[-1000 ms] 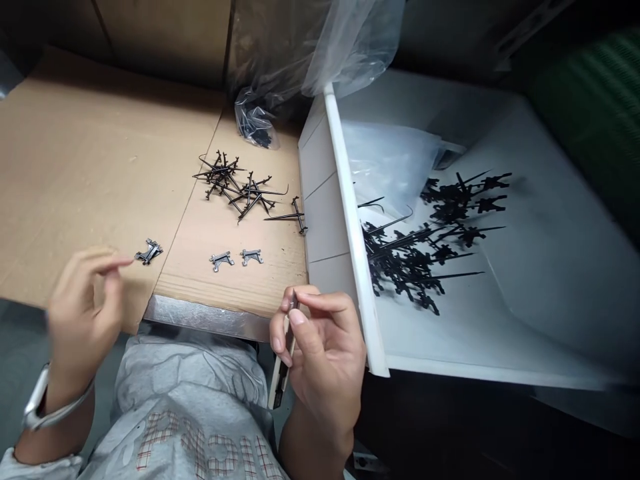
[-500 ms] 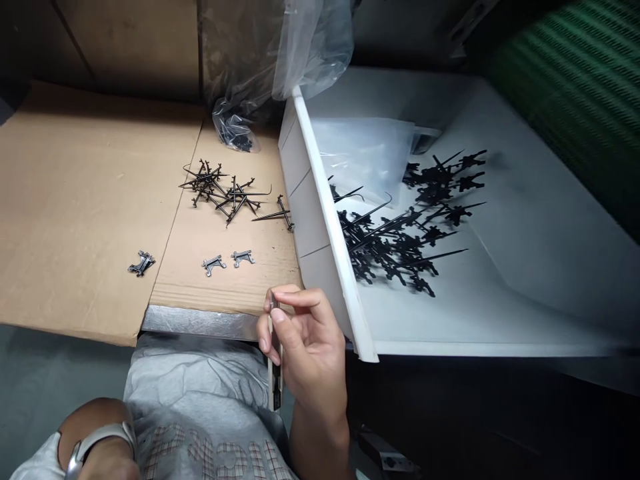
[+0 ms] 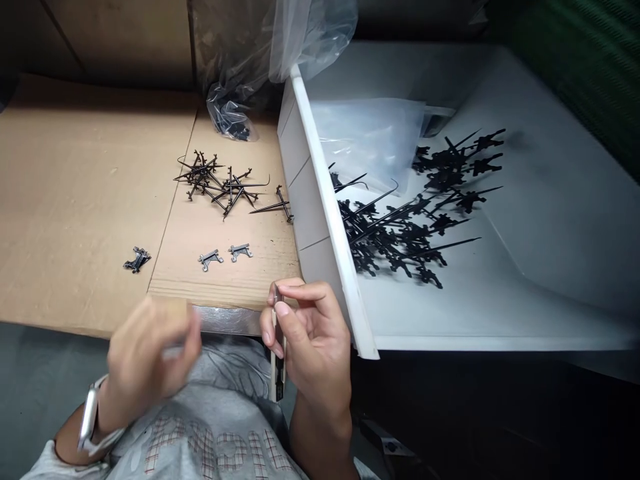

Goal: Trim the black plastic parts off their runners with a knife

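Observation:
My right hand (image 3: 315, 333) is closed on a slim beige-and-black cutter knife (image 3: 278, 363), held upright with thumb and fingers pinched near its metal top end. My left hand (image 3: 150, 347), a watch on its wrist, hovers over the table's front edge, smeared by motion, so its fingers are unclear. Beyond the hands, two small dark plastic brackets (image 3: 211, 259) lie side by side on the cardboard. A few more brackets overlap in a small stack (image 3: 137, 259) further left. Behind them lies a tangled pile of thin black plastic pieces (image 3: 220, 183) with long pointed stems.
To the right, a white bin (image 3: 480, 320) holds many black stemmed pieces (image 3: 390, 233) and a clear plastic bag (image 3: 370, 133). Its raised wall (image 3: 325, 193) stands close beside my right hand. Another clear bag (image 3: 233, 113) hangs at the back. A metal strip (image 3: 227, 320) edges the table.
My left hand has risen from the lower left toward the table edge. The right hand keeps hold of the cutter knife, almost in place. The view has shifted slightly.

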`<state>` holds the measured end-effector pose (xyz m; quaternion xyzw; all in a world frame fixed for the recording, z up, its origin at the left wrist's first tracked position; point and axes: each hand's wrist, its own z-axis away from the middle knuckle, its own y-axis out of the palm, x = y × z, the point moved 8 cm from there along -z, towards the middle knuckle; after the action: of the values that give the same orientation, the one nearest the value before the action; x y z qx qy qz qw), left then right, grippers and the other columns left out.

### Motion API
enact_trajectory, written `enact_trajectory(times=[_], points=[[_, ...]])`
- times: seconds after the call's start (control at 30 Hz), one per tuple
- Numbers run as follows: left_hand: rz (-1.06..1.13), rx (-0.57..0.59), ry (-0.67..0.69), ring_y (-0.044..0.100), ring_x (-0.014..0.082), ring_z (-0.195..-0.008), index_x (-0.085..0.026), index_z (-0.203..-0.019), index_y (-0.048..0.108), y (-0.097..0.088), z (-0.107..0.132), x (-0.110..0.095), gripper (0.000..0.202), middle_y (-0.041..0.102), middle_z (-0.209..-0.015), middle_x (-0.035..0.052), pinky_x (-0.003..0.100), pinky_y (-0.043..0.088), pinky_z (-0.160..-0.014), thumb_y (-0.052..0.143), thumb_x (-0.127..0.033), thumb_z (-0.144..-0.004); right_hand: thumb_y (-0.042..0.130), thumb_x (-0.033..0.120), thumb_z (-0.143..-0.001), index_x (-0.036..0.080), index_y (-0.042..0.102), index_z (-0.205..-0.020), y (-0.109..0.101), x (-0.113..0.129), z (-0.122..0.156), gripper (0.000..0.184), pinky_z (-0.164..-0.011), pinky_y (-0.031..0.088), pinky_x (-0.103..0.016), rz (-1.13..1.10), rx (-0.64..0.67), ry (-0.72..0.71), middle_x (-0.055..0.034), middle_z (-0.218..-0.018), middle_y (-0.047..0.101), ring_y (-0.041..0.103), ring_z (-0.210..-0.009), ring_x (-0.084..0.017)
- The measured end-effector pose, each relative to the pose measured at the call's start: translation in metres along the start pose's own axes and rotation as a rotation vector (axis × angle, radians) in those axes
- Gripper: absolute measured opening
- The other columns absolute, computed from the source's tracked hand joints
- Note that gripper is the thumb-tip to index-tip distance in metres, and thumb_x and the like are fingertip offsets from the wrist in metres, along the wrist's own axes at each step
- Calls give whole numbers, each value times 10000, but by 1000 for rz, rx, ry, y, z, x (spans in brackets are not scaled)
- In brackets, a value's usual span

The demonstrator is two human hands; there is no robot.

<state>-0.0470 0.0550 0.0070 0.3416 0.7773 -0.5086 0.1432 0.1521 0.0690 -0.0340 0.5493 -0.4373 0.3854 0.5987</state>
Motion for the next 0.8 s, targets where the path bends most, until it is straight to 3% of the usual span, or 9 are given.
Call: enact_trajectory(times=[0.1, 0.17, 0.3, 0.47, 0.53, 0.67, 0.8], points=[[-253, 49, -125, 708, 328, -1047, -143, -1295, 670, 19, -9, 18, 318, 741, -1156, 155, 533, 604, -919, 676, -331, -1038, 729, 352, -978, 240, 609, -944, 2, -2, -1, 168, -331, 305, -127, -21, 14, 0, 47, -892, 575, 531, -441, -25], [-374, 109, -203, 684, 389, -1061, -142, -1271, 684, 33, -16, 26, 312, 745, -1145, 189, 572, 563, -922, 695, -323, -1017, 721, 355, -981, 240, 600, -944, 2, -3, -1, 170, -330, 308, -134, -4, 16, 16, 41, -888, 579, 515, -442, -28], [-278, 167, -235, 698, 366, -1043, -175, -1106, 726, 48, -22, 28, 122, 763, -1082, 150, 535, 554, -931, 677, -230, -1008, 700, 359, -991, 246, 590, -958, -1, -3, -2, 162, -337, 329, -150, 26, 14, 25, 31, -905, 587, 492, -454, -33], [-38, 149, -231, 774, 181, -784, -195, -995, 676, 41, -20, 20, 44, 801, -920, 26, 281, 616, -734, 666, -223, -1027, 630, 229, -1031, 255, 638, -1038, 4, 1, 3, 28, -397, 406, -179, 153, 48, -90, -1, -1000, 622, 550, -519, -48], [68, 109, -199, 734, 127, -667, -198, -1006, 690, 33, -21, 9, 31, 797, -869, -5, 217, 590, -646, 698, -227, -1016, 596, 140, -1030, 267, 652, -1104, 10, 3, 8, 157, -492, 496, -212, 266, 85, -167, -22, -1046, 647, 600, -601, -71], [185, -26, -46, 696, 97, -702, -192, -1036, 729, 14, -19, -20, 138, 789, -872, -14, 189, 573, -674, 723, -73, -967, 564, 15, -987, 293, 650, -1238, 25, 14, 19, 385, -627, 570, -258, 452, 181, -350, -40, -1082, 656, 610, -691, -100], [181, -157, 67, 771, 172, -895, -215, -1177, 743, -2, -1, -32, 313, 824, -1009, 24, 280, 636, -795, 773, -38, -921, 603, -10, -935, 308, 636, -1354, 33, 34, 28, 527, -642, 595, -264, 643, 203, -527, -52, -1067, 654, 646, -760, -132]])
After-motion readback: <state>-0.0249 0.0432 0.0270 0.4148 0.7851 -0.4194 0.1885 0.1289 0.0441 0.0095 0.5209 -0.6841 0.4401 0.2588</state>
